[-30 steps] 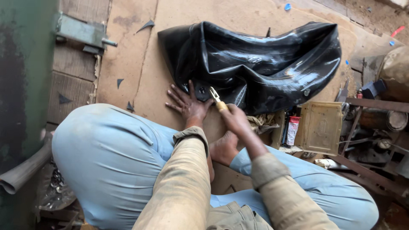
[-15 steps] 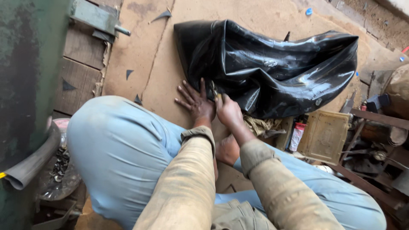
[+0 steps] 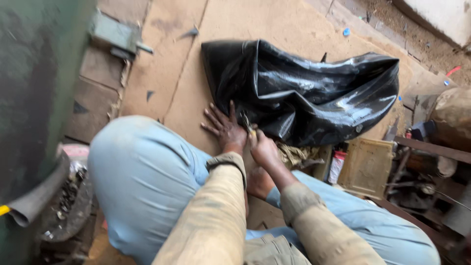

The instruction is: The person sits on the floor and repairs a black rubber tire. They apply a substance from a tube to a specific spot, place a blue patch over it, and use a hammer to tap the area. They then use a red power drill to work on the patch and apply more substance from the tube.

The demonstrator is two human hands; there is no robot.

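Observation:
A large crumpled black rubber inner tube (image 3: 304, 93) lies on brown cardboard (image 3: 186, 78) on the ground. My left hand (image 3: 223, 128) is pressed flat, fingers spread, on the cardboard at the tube's near edge. My right hand (image 3: 262, 147) is closed around a small tool with a yellowish handle (image 3: 248, 126), its tip against the tube's edge right beside the left hand. I sit on the ground in light blue trousers, knees bent to either side of my arms.
A green metal wall (image 3: 34, 73) with a bracket (image 3: 115, 34) stands on the left. A tan rectangular tin (image 3: 368, 167), a small red-and-white container (image 3: 337, 164), a rag (image 3: 294, 154) and metal clutter sit on the right. A grey hose (image 3: 39, 196) curves at lower left.
My right hand with the tool has moved down and closer to my left hand at the tube's edge. The camera view has shifted, so the tube appears further right.

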